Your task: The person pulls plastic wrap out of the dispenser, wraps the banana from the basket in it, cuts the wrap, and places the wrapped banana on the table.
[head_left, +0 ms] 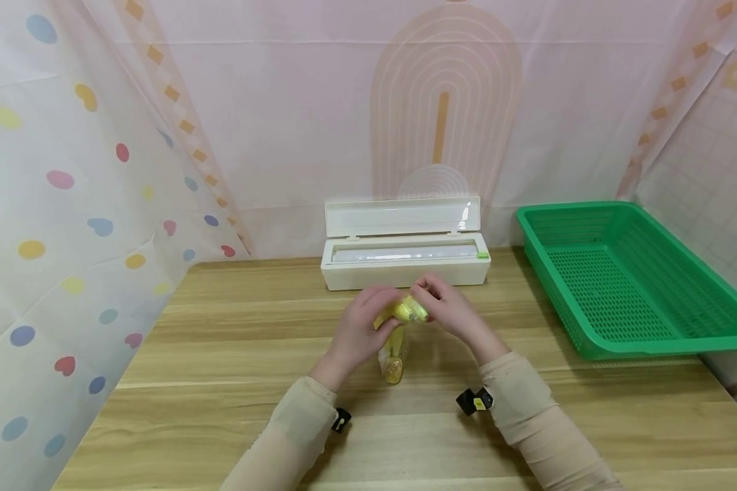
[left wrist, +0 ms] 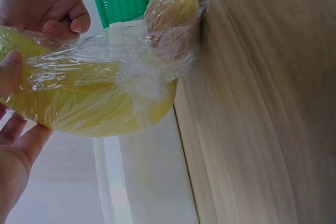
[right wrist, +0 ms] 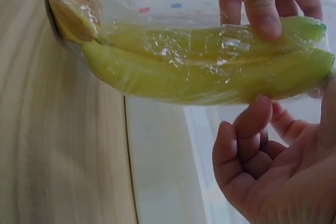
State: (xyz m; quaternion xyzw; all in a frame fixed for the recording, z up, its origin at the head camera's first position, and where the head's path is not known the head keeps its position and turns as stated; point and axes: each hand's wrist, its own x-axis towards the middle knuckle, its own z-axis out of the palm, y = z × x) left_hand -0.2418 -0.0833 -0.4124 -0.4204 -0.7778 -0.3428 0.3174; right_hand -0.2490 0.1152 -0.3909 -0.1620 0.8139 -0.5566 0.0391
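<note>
While you hold the wrapped banana (head_left: 396,326) upright with its lower end resting on the wooden table (head_left: 221,354), just in front of the white cling-film dispenser (head_left: 405,262), both of your hands meet at its upper end. Your left hand (head_left: 359,334) has its fingers curled round the upper part from the left, and your right hand (head_left: 448,307) pinches the top end between thumb and fingers from the right. In the wrist views the film (left wrist: 142,72) lies tight over the yellow skin but bunches in loose, wrinkled folds near the lower end. Judging from this, the fruit is light and fairly firm, yet it would bruise under hard squeezing, so keep the pressure gentle. The film looks slick and clingy; your fingers may slide on it or drag it loose, so take hold along the thick middle of the fruit rather than by the loose gathers. The open green basket (head_left: 626,279) stands well apart to your right.
</note>
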